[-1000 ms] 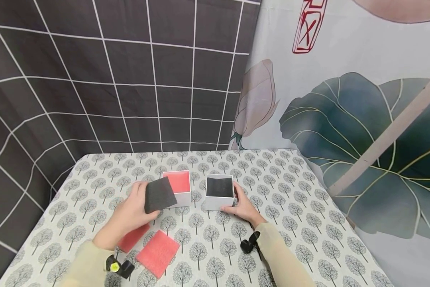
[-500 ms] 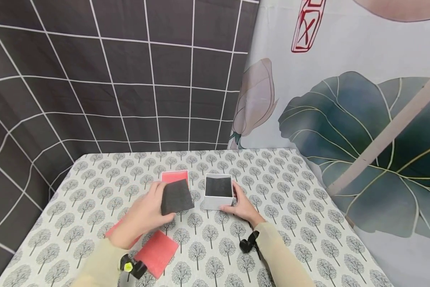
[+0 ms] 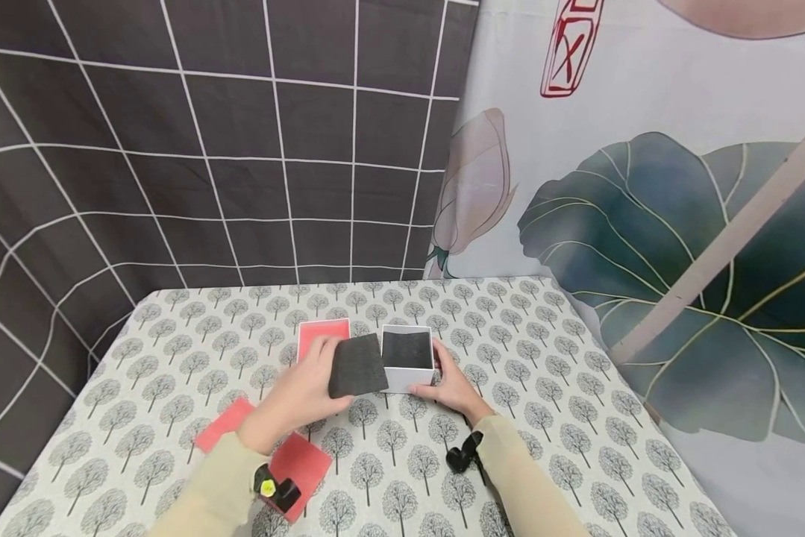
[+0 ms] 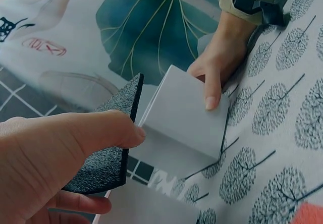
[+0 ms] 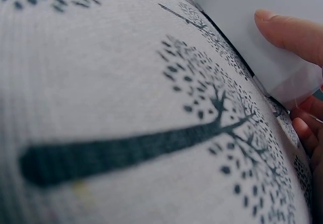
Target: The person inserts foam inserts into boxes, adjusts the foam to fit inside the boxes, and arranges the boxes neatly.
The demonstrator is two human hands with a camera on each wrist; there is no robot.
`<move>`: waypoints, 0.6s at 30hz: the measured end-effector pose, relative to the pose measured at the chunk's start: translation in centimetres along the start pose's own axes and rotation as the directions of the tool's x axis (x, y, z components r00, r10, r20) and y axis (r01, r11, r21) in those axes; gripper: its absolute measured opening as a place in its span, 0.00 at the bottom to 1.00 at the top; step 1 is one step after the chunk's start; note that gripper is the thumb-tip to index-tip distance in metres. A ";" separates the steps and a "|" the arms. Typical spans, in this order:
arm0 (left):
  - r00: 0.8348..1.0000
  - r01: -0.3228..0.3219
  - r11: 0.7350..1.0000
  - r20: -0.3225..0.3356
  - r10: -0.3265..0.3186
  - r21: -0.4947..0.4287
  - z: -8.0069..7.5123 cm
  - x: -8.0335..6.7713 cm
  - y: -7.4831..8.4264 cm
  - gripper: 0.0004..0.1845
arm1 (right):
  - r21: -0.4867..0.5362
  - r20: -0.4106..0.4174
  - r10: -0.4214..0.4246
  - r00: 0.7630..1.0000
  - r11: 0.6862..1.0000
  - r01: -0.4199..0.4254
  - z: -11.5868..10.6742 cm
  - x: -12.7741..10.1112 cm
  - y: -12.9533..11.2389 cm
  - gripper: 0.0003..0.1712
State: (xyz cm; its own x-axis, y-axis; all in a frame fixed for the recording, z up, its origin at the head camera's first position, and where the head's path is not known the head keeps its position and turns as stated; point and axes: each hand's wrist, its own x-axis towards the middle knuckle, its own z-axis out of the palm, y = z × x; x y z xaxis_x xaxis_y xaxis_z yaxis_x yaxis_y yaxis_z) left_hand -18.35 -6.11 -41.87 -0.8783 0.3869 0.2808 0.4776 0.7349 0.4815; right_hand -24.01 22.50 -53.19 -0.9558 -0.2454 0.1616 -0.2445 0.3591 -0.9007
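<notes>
Nearest you, toward the table's [image 3: 563, 418] front edge, two loose red foam squares lie flat: one [image 3: 301, 464] is partly covered by your left sleeve and its wrist mount, the other [image 3: 222, 424] sits clear toward the left edge. Your left hand [image 3: 303, 395] pinches one dark grey foam pad [image 3: 357, 365], thumb on top and fingers beneath, holding it tilted above the cloth just beside the right-hand box; the pad hides that box's left wall and part of the other box in the head view. Your right hand [image 3: 451, 388] clasps the white box [image 3: 407, 358] at its right side, thumb laid on the near wall, the other fingers hidden behind it. That box sits near the middle of the table and shows a dark lining inside. Just left of it stands a second box [image 3: 323, 333] with a red lining, its near half blocked by your left hand. That makes two boxes, two loose red squares, one grey pad.
</notes>
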 end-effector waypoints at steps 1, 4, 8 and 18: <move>1.000 -0.002 1.000 0.001 0.002 -0.008 0.1 0.2 0.1 0.47 | 0.000 0.000 -0.007 1.000 1.000 0.007 0.0 0.0 0.0 0.58; 1.000 -0.004 0.999 0.017 0.005 -0.036 0.4 0.7 0.5 0.47 | -0.001 0.007 -0.003 1.000 1.000 0.003 0.0 0.0 -0.1 0.57; 0.999 0.005 0.999 0.047 -0.002 -0.048 0.9 1.5 0.8 0.47 | -0.006 0.022 0.000 1.000 1.000 0.000 -0.2 -0.2 -1.2 0.57; 0.990 -0.048 0.996 0.133 0.039 0.069 1.8 4.5 1.4 0.47 | -0.009 0.032 -0.020 0.999 1.000 0.020 -0.3 -0.4 -2.4 0.55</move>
State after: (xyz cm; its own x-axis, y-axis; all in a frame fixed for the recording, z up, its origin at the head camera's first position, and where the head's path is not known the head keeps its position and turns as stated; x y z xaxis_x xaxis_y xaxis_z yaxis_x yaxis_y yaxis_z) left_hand -21.64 -2.35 -41.43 -0.8541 0.4854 0.1866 0.5167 0.7519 0.4094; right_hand -23.05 21.95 -50.96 -0.9451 -0.2811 0.1667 -0.2652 0.3620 -0.8936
